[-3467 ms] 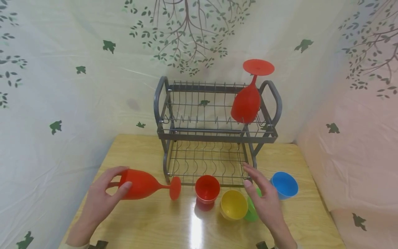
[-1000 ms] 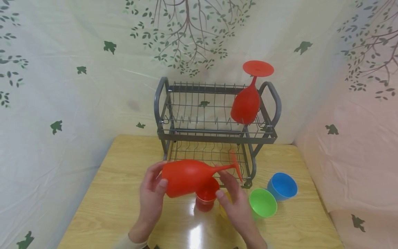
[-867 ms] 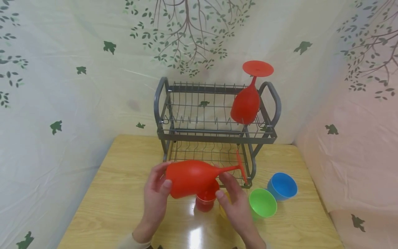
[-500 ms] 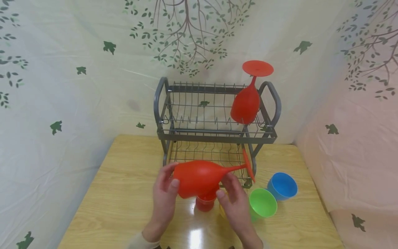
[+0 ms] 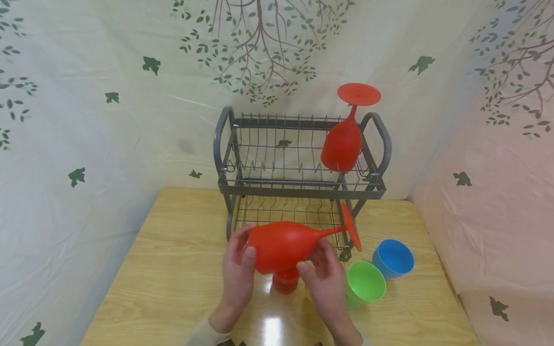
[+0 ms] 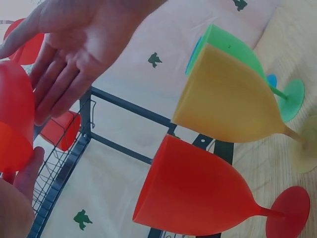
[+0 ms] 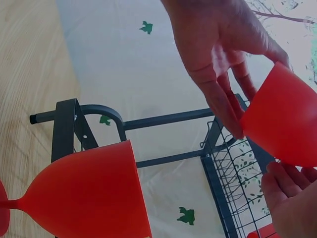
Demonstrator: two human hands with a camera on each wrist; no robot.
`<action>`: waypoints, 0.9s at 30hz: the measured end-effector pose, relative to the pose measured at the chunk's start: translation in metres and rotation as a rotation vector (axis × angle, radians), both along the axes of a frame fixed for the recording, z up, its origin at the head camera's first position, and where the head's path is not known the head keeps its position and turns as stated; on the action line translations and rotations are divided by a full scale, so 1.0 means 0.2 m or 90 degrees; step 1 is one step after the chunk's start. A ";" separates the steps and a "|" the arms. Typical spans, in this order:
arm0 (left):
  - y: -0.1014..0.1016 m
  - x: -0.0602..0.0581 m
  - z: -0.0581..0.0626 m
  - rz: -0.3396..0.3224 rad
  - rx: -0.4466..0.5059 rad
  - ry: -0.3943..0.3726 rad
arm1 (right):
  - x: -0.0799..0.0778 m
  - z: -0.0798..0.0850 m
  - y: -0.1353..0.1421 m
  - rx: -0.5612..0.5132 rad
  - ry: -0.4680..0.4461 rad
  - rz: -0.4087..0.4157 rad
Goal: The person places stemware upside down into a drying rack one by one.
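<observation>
A red plastic wine glass (image 5: 281,245) lies sideways in the air over the table, its foot pointing right. My left hand (image 5: 240,269) grips its bowl at the rim end, thumb in front, fingers behind. Close under the stem end is my right hand (image 5: 326,283), its fingers loosely extended behind the bowl and its thumb at the bowl's lower edge. In the left wrist view the right hand (image 6: 81,44) has its long fingers beside the bowl. A second red wine glass (image 5: 284,283) stands upright beneath, partly hidden. A yellow wine glass (image 6: 228,99) stands beside it, mostly covered by the right hand in the head view.
A two-tier dark dish rack (image 5: 303,193) stands at the back of the wooden table (image 5: 173,298). Another red wine glass (image 5: 343,144) rests upside down on its upper tier, at the right. Green (image 5: 365,282) and blue wine glasses (image 5: 393,259) stand at the right.
My left hand has carried the red wine glass from the left side over to the right hand. The right hand has moved left from above the green glass and then nearly stayed put.
</observation>
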State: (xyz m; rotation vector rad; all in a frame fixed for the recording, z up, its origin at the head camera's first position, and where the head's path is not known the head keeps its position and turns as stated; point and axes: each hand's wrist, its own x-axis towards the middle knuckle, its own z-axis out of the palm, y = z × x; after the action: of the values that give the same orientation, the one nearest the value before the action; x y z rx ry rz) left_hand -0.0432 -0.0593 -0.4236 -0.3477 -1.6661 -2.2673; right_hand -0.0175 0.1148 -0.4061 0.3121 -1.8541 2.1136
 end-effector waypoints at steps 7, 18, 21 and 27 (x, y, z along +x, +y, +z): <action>0.02 -0.01 -0.03 0.008 -0.012 0.014 | -0.01 0.02 -0.01 0.012 -0.056 -0.032; -0.02 -0.01 -0.04 -0.019 -0.079 0.026 | -0.03 0.02 0.03 0.003 -0.018 -0.005; -0.06 -0.02 -0.02 -0.008 -0.122 0.070 | -0.03 0.04 0.04 0.005 -0.029 -0.010; -0.14 -0.07 -0.01 0.057 -0.235 0.227 | -0.03 0.08 0.07 0.035 -0.081 -0.037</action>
State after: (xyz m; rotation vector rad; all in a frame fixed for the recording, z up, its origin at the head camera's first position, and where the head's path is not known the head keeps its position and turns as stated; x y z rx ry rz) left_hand -0.0571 -0.0875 -0.4257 -0.7008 -1.8504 -1.7024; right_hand -0.0244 0.1280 -0.3904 0.1360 -1.9695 2.0913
